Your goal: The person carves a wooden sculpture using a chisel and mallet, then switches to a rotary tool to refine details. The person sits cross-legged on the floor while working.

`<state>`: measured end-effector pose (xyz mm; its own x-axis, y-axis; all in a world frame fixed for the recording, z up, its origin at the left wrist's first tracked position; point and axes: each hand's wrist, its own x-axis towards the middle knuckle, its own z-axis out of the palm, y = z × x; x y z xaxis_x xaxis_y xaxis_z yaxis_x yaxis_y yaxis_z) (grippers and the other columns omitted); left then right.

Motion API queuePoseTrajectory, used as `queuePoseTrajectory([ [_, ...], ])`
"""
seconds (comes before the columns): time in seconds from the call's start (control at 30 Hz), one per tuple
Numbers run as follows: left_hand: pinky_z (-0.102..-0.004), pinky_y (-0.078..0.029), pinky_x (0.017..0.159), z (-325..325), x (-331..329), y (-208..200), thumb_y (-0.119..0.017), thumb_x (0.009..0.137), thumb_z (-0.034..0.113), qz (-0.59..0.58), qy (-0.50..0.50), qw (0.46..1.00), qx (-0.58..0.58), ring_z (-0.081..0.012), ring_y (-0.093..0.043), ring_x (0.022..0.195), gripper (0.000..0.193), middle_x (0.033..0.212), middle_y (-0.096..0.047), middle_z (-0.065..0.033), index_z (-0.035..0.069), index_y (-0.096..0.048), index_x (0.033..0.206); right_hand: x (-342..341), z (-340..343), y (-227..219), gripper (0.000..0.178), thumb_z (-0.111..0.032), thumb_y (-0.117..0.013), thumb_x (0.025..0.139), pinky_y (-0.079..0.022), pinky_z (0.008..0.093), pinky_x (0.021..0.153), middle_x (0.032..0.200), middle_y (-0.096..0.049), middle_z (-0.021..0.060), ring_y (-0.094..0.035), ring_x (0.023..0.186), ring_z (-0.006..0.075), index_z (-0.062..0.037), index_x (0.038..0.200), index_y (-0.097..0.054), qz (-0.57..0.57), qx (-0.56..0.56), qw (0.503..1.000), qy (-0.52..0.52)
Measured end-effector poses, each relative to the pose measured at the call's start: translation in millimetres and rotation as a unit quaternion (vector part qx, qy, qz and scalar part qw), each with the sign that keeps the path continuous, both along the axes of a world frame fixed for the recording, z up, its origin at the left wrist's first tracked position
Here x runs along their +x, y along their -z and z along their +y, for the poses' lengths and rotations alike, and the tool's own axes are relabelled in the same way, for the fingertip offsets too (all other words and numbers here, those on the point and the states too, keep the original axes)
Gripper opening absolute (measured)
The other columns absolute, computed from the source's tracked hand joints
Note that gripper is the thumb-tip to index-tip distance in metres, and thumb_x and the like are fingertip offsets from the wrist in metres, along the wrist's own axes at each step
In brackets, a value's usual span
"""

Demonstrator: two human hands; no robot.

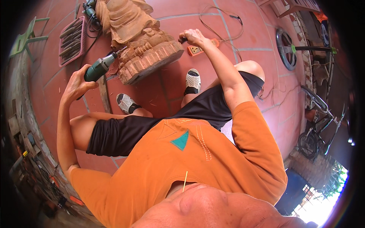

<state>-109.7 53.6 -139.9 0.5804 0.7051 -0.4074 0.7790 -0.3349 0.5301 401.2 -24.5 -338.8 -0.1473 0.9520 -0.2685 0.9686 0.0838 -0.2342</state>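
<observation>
A green die grinder point(99, 69) is gripped in my left hand point(77, 83), its thin metal bit pointing at the left side of a carved wooden statue point(127, 26). The bit's tip is close to the wood; whether it touches I cannot tell. The statue lies tilted on the floor, its ridged base point(152, 57) toward me. Beyond the base's right end, my right hand point(193, 37) is closed around a small black thing, mostly hidden by the fingers. Just below that hand, an orange power strip point(195, 50) lies on the tiles.
To the left sits a pink basket point(83, 41) of chisel-like tools, with another green power tool point(90, 10) behind it. A wooden strip point(103, 93) lies near my left foot. Cable point(222, 38) loops across the red tiles point(258, 36). A wheel-like ring point(286, 49) and a bicycle point(319, 133) stand right.
</observation>
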Motion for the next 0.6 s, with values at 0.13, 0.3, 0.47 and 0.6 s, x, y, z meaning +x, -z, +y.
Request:
queuePoseTrajectory([
  [0.13,-0.0424,-0.051,0.08,-4.2,-1.9,-3.3,-0.077,0.063,0.027,0.008,-0.011,1.0,-0.001,-0.0315,-0.066,0.082,0.062,0.089,-0.066,-0.0189,0.001,-0.062,0.117,-15.6,-20.0,41.4,0.016,-0.019,-0.066,0.09,-0.047,0.05,0.092,0.105,-0.072,-0.0049,-0.066,0.111,0.0191,-0.0292,0.095,-0.077,-0.191,-0.007,0.968,-0.161],
  [0.3,-0.0453,-0.05,0.084,-2.7,-5.7,2.1,-0.076,0.064,0.031,0.011,0.03,0.999,0.012,-0.038,-0.066,0.089,0.062,0.091,-0.066,-0.0224,0.002,-0.063,0.117,-11.8,-40.6,120.4,0.011,-0.031,-0.068,0.089,-0.043,0.0525,0.099,0.107,-0.068,-0.0026,-0.06,0.114,0.019,-0.0274,0.094,-0.077,-0.191,0.087,0.95,-0.229],
  [0.47,-0.0486,-0.048,0.085,-0.8,-15.5,7.4,-0.075,0.064,0.034,0.022,0.063,0.997,0.042,-0.0417,-0.065,0.093,0.062,0.093,-0.066,-0.0235,0.003,-0.062,0.117,-2.6,-49.4,140.9,0.017,-0.032,-0.068,0.086,-0.042,0.0545,0.103,0.108,-0.068,0.0011,-0.057,0.116,0.0204,-0.0188,0.092,-0.078,-0.178,0.07,0.961,-0.201],
  [0.6,-0.0491,-0.048,0.085,-5.2,-15.5,12.8,-0.075,0.064,0.031,0.029,0.074,0.996,0.042,-0.0407,-0.065,0.095,0.063,0.096,-0.066,-0.0227,0.002,-0.06,0.119,12.3,-58.6,129.8,0.022,-0.021,-0.06,0.092,-0.043,0.0511,0.106,0.115,-0.07,0.0041,-0.056,0.126,0.0254,-0.0168,0.105,-0.076,-0.184,0.132,0.967,-0.115],
])
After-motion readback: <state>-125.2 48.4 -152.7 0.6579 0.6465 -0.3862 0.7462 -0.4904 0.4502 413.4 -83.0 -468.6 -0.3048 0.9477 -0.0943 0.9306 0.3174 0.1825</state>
